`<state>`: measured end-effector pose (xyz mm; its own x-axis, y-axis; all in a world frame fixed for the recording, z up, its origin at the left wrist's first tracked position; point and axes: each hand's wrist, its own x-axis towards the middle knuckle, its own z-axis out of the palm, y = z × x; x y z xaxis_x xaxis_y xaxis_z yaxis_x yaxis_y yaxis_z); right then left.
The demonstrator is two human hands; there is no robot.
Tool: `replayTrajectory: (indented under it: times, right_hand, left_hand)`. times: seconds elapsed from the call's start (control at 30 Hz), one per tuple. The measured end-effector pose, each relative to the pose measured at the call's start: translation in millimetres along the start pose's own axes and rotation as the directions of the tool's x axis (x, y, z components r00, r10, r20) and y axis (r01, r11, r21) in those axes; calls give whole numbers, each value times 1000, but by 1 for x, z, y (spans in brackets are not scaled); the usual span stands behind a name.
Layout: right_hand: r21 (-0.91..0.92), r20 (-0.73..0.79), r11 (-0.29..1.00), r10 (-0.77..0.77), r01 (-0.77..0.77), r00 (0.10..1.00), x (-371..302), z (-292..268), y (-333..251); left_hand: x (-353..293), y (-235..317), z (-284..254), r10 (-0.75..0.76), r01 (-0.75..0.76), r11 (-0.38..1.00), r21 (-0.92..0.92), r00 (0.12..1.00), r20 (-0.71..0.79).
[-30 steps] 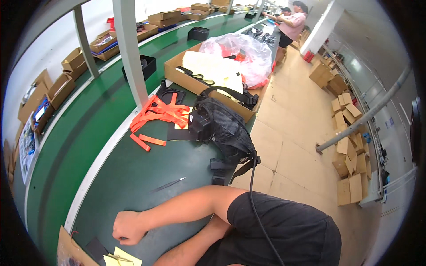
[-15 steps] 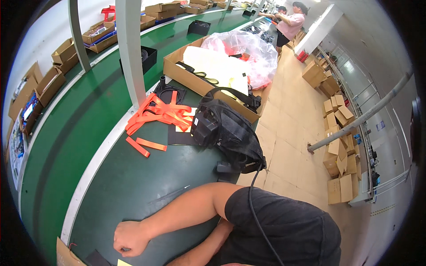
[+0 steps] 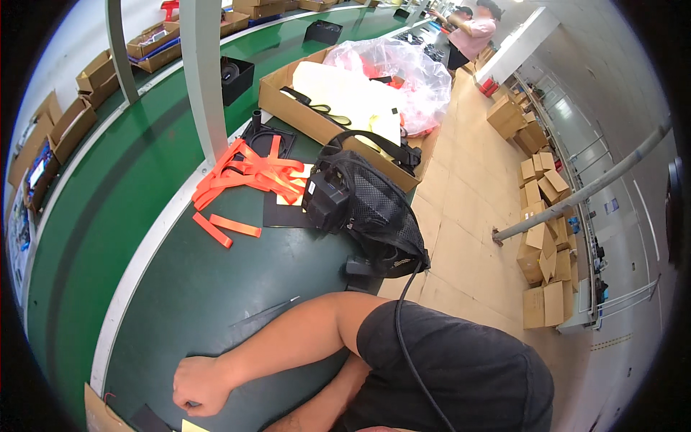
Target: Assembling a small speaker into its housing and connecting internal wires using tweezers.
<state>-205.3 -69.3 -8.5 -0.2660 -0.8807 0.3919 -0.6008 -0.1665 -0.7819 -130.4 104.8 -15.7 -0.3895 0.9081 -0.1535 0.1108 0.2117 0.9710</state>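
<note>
My right hand (image 3: 203, 385) is curled into a fist low over the dark green tabletop (image 3: 216, 288), its forearm stretching across from the right. Its fingers hide whatever they may hold. Beside it, at the bottom edge, lie a flat black piece (image 3: 150, 419), the tip of a yellow piece (image 3: 193, 426) and a cardboard flap (image 3: 101, 412). Only my left forearm (image 3: 331, 399) shows, beneath the right arm; the left hand is out of view. A thin translucent strip (image 3: 266, 314) lies beyond my right forearm.
Farther along the table are orange straps (image 3: 245, 176), a black mesh bag (image 3: 381, 209) with a cable (image 3: 404, 327) crossing my sleeve, and a carton (image 3: 299, 115) of yellow sheets. A grey post (image 3: 203, 86) stands by the green conveyor (image 3: 79, 237). Two people work far off.
The whole view has shifted slightly, moving the table and its things left and up in the picture. My right hand remains a fist at about the same spot on the table.
</note>
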Motion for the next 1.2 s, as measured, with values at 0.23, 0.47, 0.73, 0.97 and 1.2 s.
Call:
replayTrajectory:
  times: [0.23,0.47,0.73,0.97,1.2]
  right_hand:
    - [61,19,998,-5,4,1000,4,8,0]
    - [23,64,999,30,-31,997,4,-1,6]
    - [38,166,999,18,-25,986,8,-10,-5]
    - [8,163,998,68,-70,984,7,-13,-5]
    - [32,157,997,65,-70,986,13,-9,-3]
  left_hand:
    - [1,12,-14,-29,28,998,-48,999,-19]
    - [-19,9,3,-65,79,996,51,971,-231]
    - [7,-25,27,194,-56,916,396,928,-318]
    - [67,-70,79,234,-210,972,105,822,-519]
    - [19,-35,37,430,-186,840,510,801,-416]
